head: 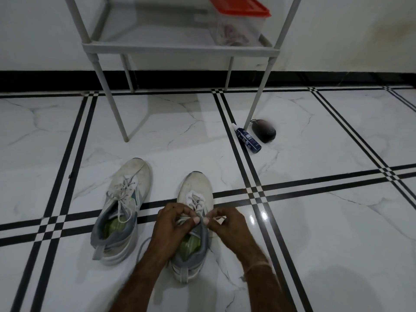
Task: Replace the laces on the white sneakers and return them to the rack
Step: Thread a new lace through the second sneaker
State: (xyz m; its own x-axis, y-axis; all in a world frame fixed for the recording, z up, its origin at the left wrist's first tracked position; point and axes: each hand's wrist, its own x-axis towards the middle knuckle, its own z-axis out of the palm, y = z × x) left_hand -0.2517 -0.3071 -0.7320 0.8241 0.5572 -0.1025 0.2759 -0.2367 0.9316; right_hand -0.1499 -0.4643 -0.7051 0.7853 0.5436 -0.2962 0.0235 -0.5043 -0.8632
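Down at the bottom of the frame, both forearms reach in and the hands meet over the sneaker (198, 188) at lower centre. The left hand (173, 221) and right hand (227, 224) are close together, thumbs almost touching, each with fingers curled and pinching the lace (196, 203) up by the top eyelets. Which strand each holds is hidden under the fingers. It looks like the upper rows are being threaded or drawn snug, and the heel points at the person so the throat opens straight under the hands. A loose grey end curls on the tile at the sneaker's lower left, slack not yet taken up. Just left of it sits the second sneaker (128, 183), toe away, laced but slack and untied, parked within reach and apart from the first. Neither is on the rack yet, so the return step is still to come. All of this is on a glossy white marble-look floor (315, 221) crossed by black double stripes, smooth enough that a shoe would slide if tugged. Further up on the right, a blue bottle (248, 138) lies on its side beside a dark rounded object (263, 133), perhaps a brush, both at the foot of a rack leg. At the top stands the grey rack (157, 49), its shelf holding a clear box (238, 30) with a red lid, against a black skirting (45, 79) and white wall (337, 30).
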